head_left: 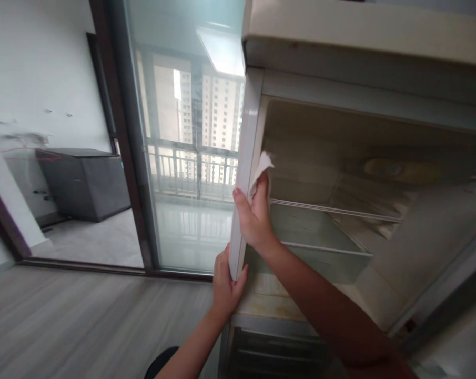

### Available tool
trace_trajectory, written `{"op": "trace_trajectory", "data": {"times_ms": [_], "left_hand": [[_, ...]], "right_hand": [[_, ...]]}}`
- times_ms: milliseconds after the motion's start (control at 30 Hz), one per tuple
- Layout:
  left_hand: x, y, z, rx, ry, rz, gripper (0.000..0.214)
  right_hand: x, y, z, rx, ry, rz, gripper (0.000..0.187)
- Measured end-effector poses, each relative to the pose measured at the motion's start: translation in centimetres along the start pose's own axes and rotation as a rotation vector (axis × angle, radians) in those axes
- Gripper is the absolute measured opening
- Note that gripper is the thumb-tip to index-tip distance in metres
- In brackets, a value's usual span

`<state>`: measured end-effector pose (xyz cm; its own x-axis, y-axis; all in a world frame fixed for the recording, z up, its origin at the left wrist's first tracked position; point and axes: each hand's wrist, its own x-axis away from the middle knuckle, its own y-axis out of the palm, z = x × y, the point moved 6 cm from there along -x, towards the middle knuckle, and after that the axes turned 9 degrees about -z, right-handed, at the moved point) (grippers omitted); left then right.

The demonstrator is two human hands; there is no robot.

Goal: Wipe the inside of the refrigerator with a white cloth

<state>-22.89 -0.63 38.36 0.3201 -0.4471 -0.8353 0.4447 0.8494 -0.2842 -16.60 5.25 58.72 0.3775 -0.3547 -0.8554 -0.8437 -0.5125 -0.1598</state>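
An open refrigerator (250,121) fills the right side of the view, its pale front frame edge running down beside my hands. My left hand (225,284) wraps around the lower part of that edge, fingers outside and thumb toward the inside. Above it, my right hand (255,218) pinches a crumpled white wipe (264,162), which rests against the inner side of the frame. The right thumb lies across the frame's front. A glass shelf (340,209) and a clear crisper drawer (328,263) are inside, right of my right hand. Yellowish stains mark the ledge below the drawer.
Left of the refrigerator stands a glass sliding door (190,226) in a dark frame. Beyond it are a grey box-like appliance (103,184) and a red hanger (30,153). Grey wood-look floor (103,316) spreads below. A darker lower compartment (277,352) sits under the ledge.
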Motion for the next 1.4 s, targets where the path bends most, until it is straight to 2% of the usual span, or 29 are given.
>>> {"op": "trace_trajectory", "data": {"times_ms": [167,300,333,400,433,467,500,567,600,667,733,867,967,1067,1133,1200,1267,1333,1400], "left_hand": [[0.1,0.2,-0.3,0.11,-0.058,-0.067,0.065],[1.8,-1.0,1.0,0.176,-0.154,-0.169,0.061],[2.6,-1.7,1.6,0.174,-0.166,-0.157,0.056],[4.3,-3.7,3.2,0.161,-0.154,-0.054,0.047],[4.9,-4.8,4.2,0.172,-0.11,0.01,0.043],[5.3,-5.4,5.4,0.189,-0.061,0.01,0.041],[5.5,-5.3,6.6,0.197,-0.008,-0.075,0.041],[5.3,-4.1,8.9,0.198,0.061,-0.378,0.046],[5.0,-3.5,9.8,0.195,0.073,-0.481,0.051],[4.3,-2.9,10.8,0.215,0.059,-0.557,0.053],[3.6,-2.6,11.3,0.239,0.045,-0.554,0.047],[3.1,-2.3,11.3,0.226,0.067,-0.564,0.008],[2.9,-1.9,10.5,0.331,-0.028,-0.618,0.004],[3.0,-0.8,10.0,0.424,-0.133,-0.8,0.009],[3.1,-0.3,10.1,0.447,-0.133,-0.897,0.005],[2.9,-0.4,10.1,0.484,-0.128,-0.881,0.01],[2.5,-1.0,9.3,0.477,-0.173,-0.759,0.012],[2.2,-1.7,8.2,0.377,-0.212,-0.652,0.009],[2.2,-1.6,7.3,0.19,-0.197,-0.648,0.005]], "right_hand": [[6.8,0.3,0.7,-0.112,0.21,0.015,0.05],[13.0,-1.9,2.7,-0.453,0.442,0.189,0.044],[14.7,-2.4,3.2,-0.567,0.492,0.257,0.046],[18.0,-3.2,3.7,-0.752,0.558,0.39,0.052],[19.6,-3.4,3.8,-0.811,0.582,0.442,0.055],[21.0,-3.3,3.8,-0.852,0.612,0.472,0.057],[22.2,-3.1,3.6,-0.88,0.649,0.48,0.06],[23.9,-2.3,3.0,-0.903,0.713,0.454,0.063],[24.5,-2.1,2.6,-0.901,0.725,0.438,0.062],[25.0,-1.9,1.8,-0.876,0.708,0.429,0.058],[25.1,-2.3,1.3,-0.854,0.68,0.451,0.054],[24.8,-3.0,1.3,-0.871,0.671,0.484,0.053],[25.0,-3.5,1.7,-0.804,0.673,0.533,0.053],[25.5,-3.9,2.1,-0.696,0.682,0.586,0.05],[25.6,-3.9,2.4,-0.68,0.681,0.603,0.049],[25.6,-3.7,2.6,-0.708,0.676,0.59,0.048],[25.7,-3.1,2.7,-0.722,0.693,0.526,0.046],[26.5,-2.0,2.8,-0.72,0.746,0.459,0.038],[28.1,-0.6,3.2,-0.726,0.846,0.403,0.031]]}}
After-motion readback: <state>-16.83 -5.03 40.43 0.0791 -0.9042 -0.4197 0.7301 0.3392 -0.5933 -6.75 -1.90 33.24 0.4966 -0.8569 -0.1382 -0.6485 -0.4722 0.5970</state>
